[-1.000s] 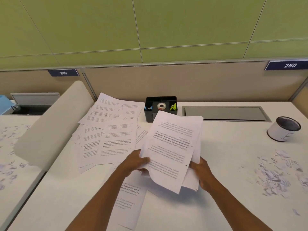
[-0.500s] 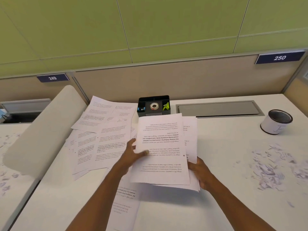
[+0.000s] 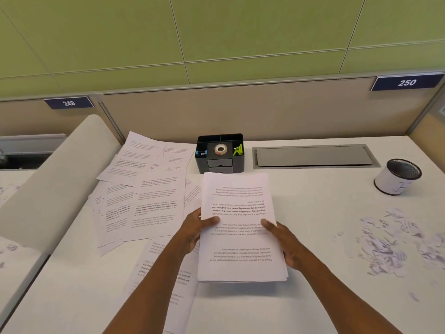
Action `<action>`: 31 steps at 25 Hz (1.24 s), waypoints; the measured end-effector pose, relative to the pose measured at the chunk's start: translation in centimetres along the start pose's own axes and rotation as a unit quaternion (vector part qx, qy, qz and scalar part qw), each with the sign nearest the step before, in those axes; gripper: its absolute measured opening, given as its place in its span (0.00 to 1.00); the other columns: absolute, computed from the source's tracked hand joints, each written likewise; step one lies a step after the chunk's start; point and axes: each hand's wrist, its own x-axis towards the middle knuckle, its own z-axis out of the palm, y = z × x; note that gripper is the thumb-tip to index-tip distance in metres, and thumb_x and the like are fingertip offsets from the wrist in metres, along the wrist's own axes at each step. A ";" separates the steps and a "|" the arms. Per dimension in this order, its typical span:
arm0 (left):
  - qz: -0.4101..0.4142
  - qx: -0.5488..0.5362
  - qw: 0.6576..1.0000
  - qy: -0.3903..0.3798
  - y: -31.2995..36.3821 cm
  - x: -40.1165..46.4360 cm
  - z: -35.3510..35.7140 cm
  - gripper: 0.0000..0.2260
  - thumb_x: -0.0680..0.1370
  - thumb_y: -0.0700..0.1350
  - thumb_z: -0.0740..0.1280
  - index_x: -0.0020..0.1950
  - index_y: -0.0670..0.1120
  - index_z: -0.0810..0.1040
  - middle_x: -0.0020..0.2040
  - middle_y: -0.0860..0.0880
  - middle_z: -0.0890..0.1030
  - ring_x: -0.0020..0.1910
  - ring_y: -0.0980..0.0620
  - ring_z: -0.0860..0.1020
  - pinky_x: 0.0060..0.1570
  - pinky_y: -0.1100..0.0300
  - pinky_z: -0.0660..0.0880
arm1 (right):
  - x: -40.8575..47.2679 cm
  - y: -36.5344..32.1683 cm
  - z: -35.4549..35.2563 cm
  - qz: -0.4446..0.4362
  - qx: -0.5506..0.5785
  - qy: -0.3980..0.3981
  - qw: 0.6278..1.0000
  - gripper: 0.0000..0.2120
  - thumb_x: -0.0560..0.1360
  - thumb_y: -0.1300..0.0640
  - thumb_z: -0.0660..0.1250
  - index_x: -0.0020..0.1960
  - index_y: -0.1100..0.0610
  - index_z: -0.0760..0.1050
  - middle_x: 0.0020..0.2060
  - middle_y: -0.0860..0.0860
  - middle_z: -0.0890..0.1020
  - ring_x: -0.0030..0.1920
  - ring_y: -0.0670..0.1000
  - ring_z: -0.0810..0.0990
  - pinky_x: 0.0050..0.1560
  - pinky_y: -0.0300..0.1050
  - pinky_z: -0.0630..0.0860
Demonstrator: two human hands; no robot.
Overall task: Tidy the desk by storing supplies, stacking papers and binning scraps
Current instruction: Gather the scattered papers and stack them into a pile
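both hands squaring a stack of papers at the middle of the desk

at the far left a cream divider panel (image 3: 60,179) slants across the edge of the white desk (image 3: 313,237). just right of it, loose printed sheets (image 3: 144,196) lie fanned and overlapping, reaching back toward the beige partition. nearer the person, another printed sheet (image 3: 166,273) lies flat, partly hidden under the left forearm.

the left hand (image 3: 195,230) grips the left edge of a stack of papers (image 3: 240,237), thumb on top of the front sheet and fingers curled behind. the stack sits at the centre of the desk, its sheets roughly aligned, text upside down to the camera; whether its lower edge touches the desk cannot be told. the right hand (image 3: 284,242) pinches the stack's right edge the same way, thumb on top.

behind the stack a black organizer (image 3: 220,162) holds a roll of tape (image 3: 219,148) in its middle compartment, a blue clip at left and a green clip at right. right of it a grey hatch (image 3: 313,156) is set in the desk. further right, torn paper scraps (image 3: 395,242) lie scattered, and a mesh cup (image 3: 397,177) wrapped in white paper stands upright behind them.
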 end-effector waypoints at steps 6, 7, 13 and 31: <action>-0.005 0.049 0.997 0.057 -2.7 -0.1 2.6 0.14 0.71 0.38 0.78 0.56 0.44 0.82 0.53 0.44 0.86 0.47 0.48 0.86 0.40 0.57 0.82 | 0.2 2.1 -1.3 -0.001 -0.095 0.028 0.995 0.17 0.74 0.66 0.71 0.62 0.60 0.77 0.53 0.56 0.86 0.53 0.58 0.85 0.52 0.54 0.82; -0.003 0.068 0.995 0.067 -3.0 -0.1 2.7 0.13 0.72 0.39 0.77 0.56 0.45 0.82 0.52 0.45 0.87 0.46 0.49 0.86 0.40 0.57 0.82 | 0.2 2.3 -1.4 -0.002 -0.110 0.032 0.993 0.16 0.74 0.68 0.70 0.61 0.59 0.77 0.52 0.55 0.86 0.52 0.57 0.85 0.50 0.52 0.82; 0.012 0.175 0.981 0.085 -2.9 -0.4 1.7 0.06 0.77 0.44 0.73 0.53 0.48 0.82 0.55 0.46 0.85 0.49 0.50 0.85 0.49 0.54 0.82 | 0.4 2.8 -1.6 -0.013 -0.095 0.065 0.993 0.16 0.74 0.70 0.69 0.59 0.58 0.78 0.52 0.56 0.86 0.50 0.58 0.86 0.45 0.51 0.83; -0.071 0.567 0.799 0.188 -2.9 0.5 -4.0 0.39 0.70 0.57 0.77 0.71 0.44 0.61 0.64 0.42 0.73 0.61 0.41 0.78 0.62 0.46 0.71 | -1.8 4.2 0.7 -0.057 -0.061 0.251 0.964 0.15 0.75 0.71 0.67 0.56 0.54 0.79 0.51 0.53 0.86 0.51 0.58 0.85 0.51 0.53 0.81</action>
